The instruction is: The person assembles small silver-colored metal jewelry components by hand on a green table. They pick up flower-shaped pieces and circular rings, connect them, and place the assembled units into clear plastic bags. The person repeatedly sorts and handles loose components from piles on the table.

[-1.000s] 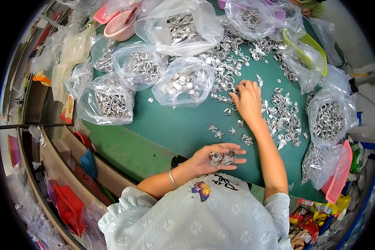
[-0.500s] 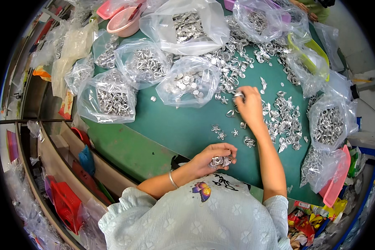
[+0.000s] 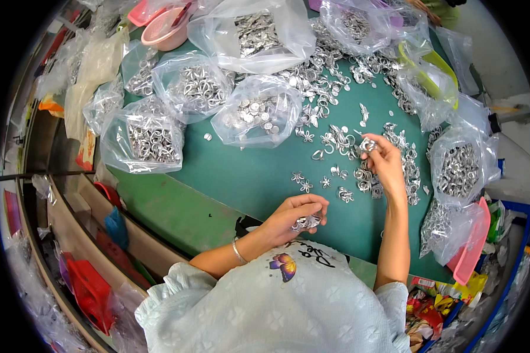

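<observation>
My left hand (image 3: 293, 216) is curled around a small cluster of silver metal pieces (image 3: 306, 222), close to my body at the table's near edge. Out over the table, my right hand (image 3: 386, 165) pinches a silver metal piece (image 3: 368, 145) between thumb and fingers; its exact shape is partly hidden. Below and left of that hand lie loose ring-shaped pieces (image 3: 337, 140) and a small flower-shaped piece (image 3: 306, 186). A spread of leaf-like silver pieces (image 3: 411, 176) lies just right of my right hand.
Clear bags of silver rings (image 3: 153, 141), round discs (image 3: 256, 112) and other metal parts (image 3: 256, 35) line the green table (image 3: 241, 170). A heap of loose parts (image 3: 324, 76) lies at the back. Pink basin (image 3: 168, 32) far left; pink tray (image 3: 474, 244) right. Another person's hand (image 3: 424, 10) shows far right.
My right hand has moved right and slightly nearer from beside the heap, with a metal piece now visible in its fingers. My left hand stays nearly in place. The view has shifted slightly.
</observation>
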Demonstrator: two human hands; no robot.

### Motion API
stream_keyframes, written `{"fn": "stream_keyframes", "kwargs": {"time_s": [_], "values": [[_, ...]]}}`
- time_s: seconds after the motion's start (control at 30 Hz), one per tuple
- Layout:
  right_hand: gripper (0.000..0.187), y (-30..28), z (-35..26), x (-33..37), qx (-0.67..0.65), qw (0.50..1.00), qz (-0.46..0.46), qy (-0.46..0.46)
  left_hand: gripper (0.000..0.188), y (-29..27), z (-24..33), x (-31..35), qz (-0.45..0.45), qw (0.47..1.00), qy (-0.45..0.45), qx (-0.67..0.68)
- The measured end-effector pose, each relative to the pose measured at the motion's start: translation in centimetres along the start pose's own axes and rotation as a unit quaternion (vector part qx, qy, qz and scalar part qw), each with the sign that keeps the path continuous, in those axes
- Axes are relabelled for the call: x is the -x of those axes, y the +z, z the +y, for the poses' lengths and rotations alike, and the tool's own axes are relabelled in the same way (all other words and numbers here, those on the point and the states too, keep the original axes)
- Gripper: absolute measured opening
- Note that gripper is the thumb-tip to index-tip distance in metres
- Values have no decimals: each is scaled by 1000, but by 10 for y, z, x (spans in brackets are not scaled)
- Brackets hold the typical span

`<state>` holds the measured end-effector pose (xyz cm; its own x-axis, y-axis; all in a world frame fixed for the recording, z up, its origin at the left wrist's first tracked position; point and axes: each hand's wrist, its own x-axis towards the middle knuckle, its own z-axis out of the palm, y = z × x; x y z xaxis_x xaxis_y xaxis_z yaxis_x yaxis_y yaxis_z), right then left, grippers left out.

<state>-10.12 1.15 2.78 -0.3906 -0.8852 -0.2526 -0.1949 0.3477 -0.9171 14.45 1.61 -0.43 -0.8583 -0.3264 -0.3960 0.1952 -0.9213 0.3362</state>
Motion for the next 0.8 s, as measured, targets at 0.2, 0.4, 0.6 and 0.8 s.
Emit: {"fn": "stream_keyframes", "kwargs": {"time_s": [0.2,0.4,0.6,0.8], "values": [[25,7,-3,33,-217,966,-136,41,37,10,6,-7,21,999,-32,34],[32,23,-27,72,154,949,-186,-204,44,13,11,-16,-28,992,-70,101],[23,29,-7,-5,284,905,94,-302,38,-8,-10,-29,-118,981,-115,106],[11,16,7,-10,144,978,71,-132,32,-5,-11,-16,-42,992,-101,61]]}}
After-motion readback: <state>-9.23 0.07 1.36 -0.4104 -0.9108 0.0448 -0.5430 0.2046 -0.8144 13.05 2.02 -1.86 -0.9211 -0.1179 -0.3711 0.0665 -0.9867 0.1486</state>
